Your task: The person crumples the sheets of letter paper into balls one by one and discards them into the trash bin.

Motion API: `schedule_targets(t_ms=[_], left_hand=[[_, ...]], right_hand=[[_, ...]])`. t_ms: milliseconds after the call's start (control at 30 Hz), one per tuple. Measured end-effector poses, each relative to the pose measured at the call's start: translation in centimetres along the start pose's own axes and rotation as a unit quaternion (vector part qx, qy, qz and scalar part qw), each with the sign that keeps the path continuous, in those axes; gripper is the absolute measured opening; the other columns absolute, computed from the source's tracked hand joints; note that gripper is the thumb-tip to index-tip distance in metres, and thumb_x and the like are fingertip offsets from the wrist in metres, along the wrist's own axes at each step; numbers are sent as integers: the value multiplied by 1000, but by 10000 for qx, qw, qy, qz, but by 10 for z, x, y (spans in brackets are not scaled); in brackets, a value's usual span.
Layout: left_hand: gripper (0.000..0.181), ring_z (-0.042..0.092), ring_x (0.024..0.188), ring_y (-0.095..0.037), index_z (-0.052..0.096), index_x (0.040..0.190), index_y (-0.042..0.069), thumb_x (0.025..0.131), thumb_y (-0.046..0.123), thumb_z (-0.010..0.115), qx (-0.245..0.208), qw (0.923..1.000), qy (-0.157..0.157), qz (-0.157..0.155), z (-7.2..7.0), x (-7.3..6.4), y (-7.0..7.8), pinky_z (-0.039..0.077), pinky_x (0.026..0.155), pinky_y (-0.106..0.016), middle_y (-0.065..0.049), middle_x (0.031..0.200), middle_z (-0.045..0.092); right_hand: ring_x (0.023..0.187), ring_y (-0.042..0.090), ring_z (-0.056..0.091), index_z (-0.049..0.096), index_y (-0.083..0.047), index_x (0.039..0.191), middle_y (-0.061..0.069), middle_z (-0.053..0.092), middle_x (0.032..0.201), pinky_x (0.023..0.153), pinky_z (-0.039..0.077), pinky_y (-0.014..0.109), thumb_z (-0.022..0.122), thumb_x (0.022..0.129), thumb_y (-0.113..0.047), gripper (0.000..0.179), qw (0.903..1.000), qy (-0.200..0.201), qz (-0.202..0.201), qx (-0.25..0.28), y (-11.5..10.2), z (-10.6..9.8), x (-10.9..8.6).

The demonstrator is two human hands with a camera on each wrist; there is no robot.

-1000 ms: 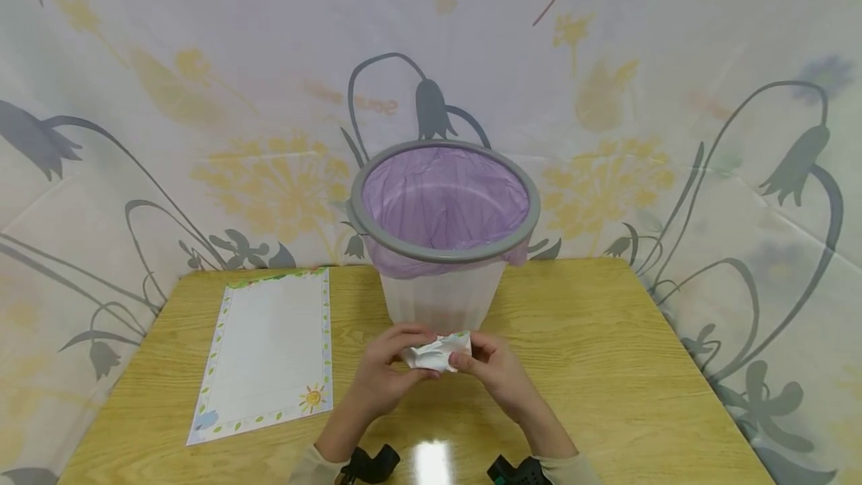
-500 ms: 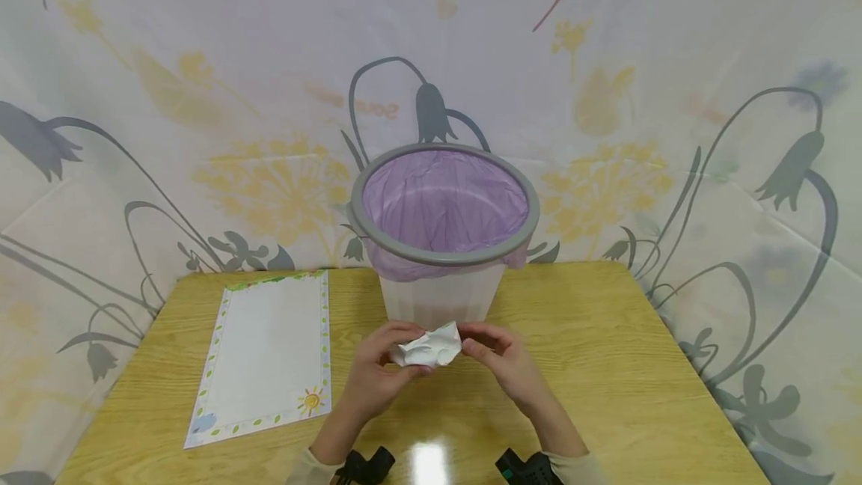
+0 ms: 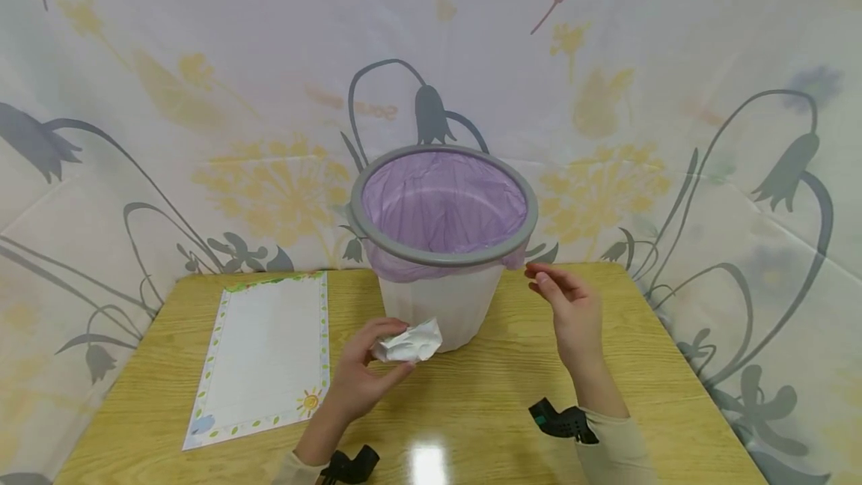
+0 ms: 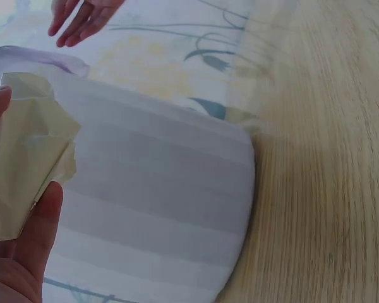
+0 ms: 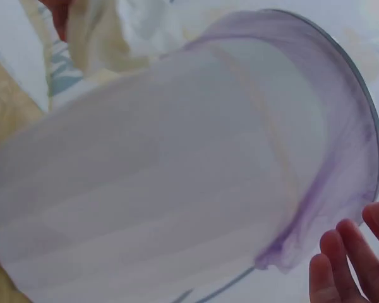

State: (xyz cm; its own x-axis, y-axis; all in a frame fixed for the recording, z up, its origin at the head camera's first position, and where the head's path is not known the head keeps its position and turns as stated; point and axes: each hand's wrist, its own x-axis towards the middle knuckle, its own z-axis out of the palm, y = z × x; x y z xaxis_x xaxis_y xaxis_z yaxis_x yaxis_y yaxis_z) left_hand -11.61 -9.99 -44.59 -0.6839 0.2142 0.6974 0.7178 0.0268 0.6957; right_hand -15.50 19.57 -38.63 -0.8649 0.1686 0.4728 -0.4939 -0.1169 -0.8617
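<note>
The left hand (image 3: 358, 379) is pinching crumpled white paper (image 3: 412, 343).
The paper is hanging before the lined bin (image 3: 441, 302); the right hand (image 3: 571, 309) is hovering beside it, fingers relaxed, slightly apart.

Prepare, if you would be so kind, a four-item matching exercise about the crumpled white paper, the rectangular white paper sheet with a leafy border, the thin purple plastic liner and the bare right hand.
Column one
1. Crumpled white paper
2. Rectangular white paper sheet with a leafy border
3. Thin purple plastic liner
4. Bare right hand

Column two
A. Inside the round white plastic bin, folded over its top
B. Raised, holding nothing
C. Gripped by the bare left hand
D. Flat on the yellowish wood-grain table

Pairs: 1-C, 2-D, 3-A, 4-B
</note>
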Motion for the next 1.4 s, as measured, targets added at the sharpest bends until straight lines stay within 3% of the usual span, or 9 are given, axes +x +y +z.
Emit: schedule_targets(t_ms=[200, 300, 400, 500, 700, 900, 1167, 1400], left_hand=[[51, 62, 94, -16, 62, 121, 0, 75, -11, 80, 364, 9991, -41, -212, -11, -14, -23, 58, 61, -32, -20, 120, 60], [51, 62, 96, -17, 62, 124, 3, 77, -7, 80, 520, 9980, -79, -358, -19, -18, -30, 58, 64, -31, -19, 123, 61], [50, 62, 100, -18, 62, 124, 5, 78, -8, 79, 601, 9971, -105, -446, -28, -17, -33, 59, 68, -34, -21, 124, 60], [51, 62, 105, -18, 62, 124, 5, 78, -9, 79, 720, 9963, -66, -462, -35, -15, -34, 59, 71, -32, -19, 125, 60], [54, 60, 108, -15, 62, 123, -1, 74, -12, 80, 971, 9950, 113, -192, -49, -10, -37, 57, 73, -23, -21, 123, 60], [55, 58, 108, -11, 62, 122, -1, 72, -16, 79, 1277, 9913, 237, -191, -67, -4, -33, 55, 72, -19, -21, 121, 60], [50, 56, 110, -5, 60, 116, -13, 69, -25, 74, 1372, 9891, 530, -72, -84, 16, 2, 54, 71, -16, -30, 116, 57], [57, 57, 112, -8, 60, 120, -11, 67, -29, 73, 1258, 9894, 717, 70, -105, 23, -16, 53, 75, -14, -27, 119, 58]], right_hand=[[104, 22, 65, 67, 11, 113, 7, 71, 108, 89, 53, 27, 63, 96, 1, 20, 9998, 146, -162, -32, -11, -2, 27], [111, 26, 60, 69, 4, 118, 11, 68, 114, 95, 50, 26, 63, 97, -1, 22, 9993, 106, -190, -303, -16, 1, 39], [119, 25, 55, 64, 5, 125, 14, 63, 124, 99, 46, 25, 62, 98, -2, 28, 9975, 0, -280, -653, -20, 5, 49], [124, 23, 50, 60, 8, 130, 15, 56, 135, 100, 45, 26, 61, 98, -3, 33, 9959, -150, -339, -826, -22, 10, 57], [126, 21, 46, 58, 7, 133, 17, 45, 146, 97, 47, 23, 61, 99, -7, 37, 9940, -337, -181, -1025, -23, 19, 67], [129, 24, 43, 57, 9, 133, 15, 43, 149, 98, 44, 24, 62, 98, -8, 39, 9968, -158, 33, -787, -18, 24, 70], [132, 25, 43, 59, 11, 130, 14, 47, 145, 110, 34, 36, 62, 96, -3, 36, 9984, 147, -168, -526, -12, 30, 68], [131, 24, 45, 59, 12, 129, 13, 49, 144, 108, 34, 32, 61, 96, -1, 35, 9983, 234, -319, -429, -10, 32, 68]])
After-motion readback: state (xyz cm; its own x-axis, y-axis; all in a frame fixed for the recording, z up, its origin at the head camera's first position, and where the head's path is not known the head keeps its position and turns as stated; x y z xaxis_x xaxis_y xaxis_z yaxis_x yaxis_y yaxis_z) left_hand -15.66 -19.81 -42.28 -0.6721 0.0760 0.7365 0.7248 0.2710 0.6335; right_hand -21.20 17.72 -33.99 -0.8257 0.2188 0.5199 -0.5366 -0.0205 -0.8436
